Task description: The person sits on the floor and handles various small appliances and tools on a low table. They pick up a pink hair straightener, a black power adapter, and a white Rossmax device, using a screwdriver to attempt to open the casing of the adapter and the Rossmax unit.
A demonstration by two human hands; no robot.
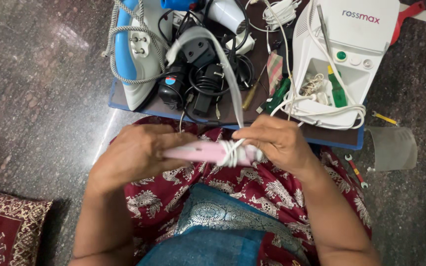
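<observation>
The left hand grips one end of the pink appliance, fingers closed around it; the right hand pinches the white cord wound about its other end; the appliance lies over the lap, just below the bench; the iron rests on the bench's far left.

Low board w/ blue edge carries: blue-white iron, black adapters & cables, white medical unit w/ tubing, green screwdriver. Floor: small spanner, yellow tool, maroon cushion.
</observation>
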